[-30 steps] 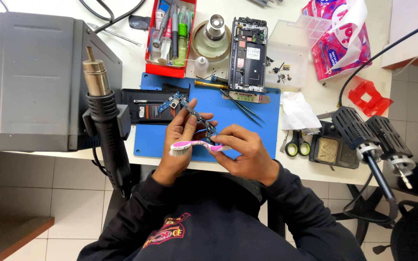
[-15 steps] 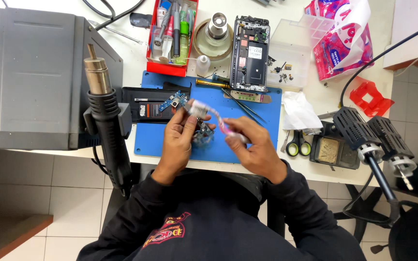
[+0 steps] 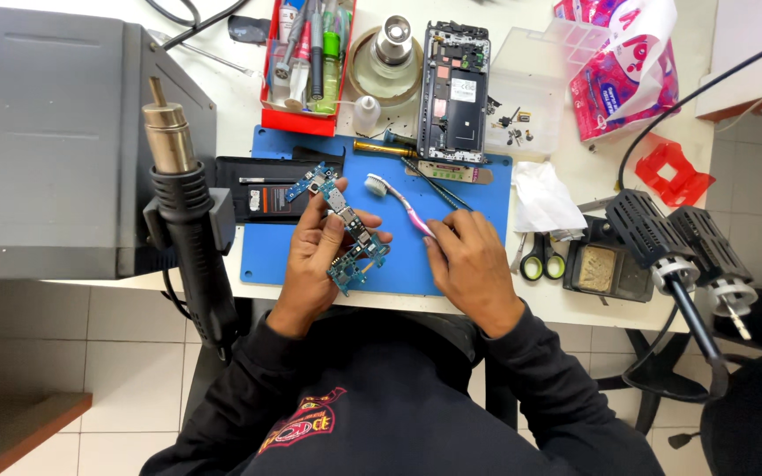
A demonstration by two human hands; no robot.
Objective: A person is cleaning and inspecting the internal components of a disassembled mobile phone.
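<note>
the left hand [image 3: 315, 260] is pinching a blue circuit board [image 3: 343, 227] over the blue mat [image 3: 266, 251], its grip clamped on it. the right hand [image 3: 469, 264] is gripping a pink toothbrush [image 3: 399, 201], bristles just beside the board. a pink-and-white printed bag [image 3: 619, 75] is lying at the worktop's [image 3: 575, 304] far right.

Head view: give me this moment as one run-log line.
left hand: holds blue circuit board | right hand: holds pink toothbrush, bristles beside board | under: blue mat
</note>
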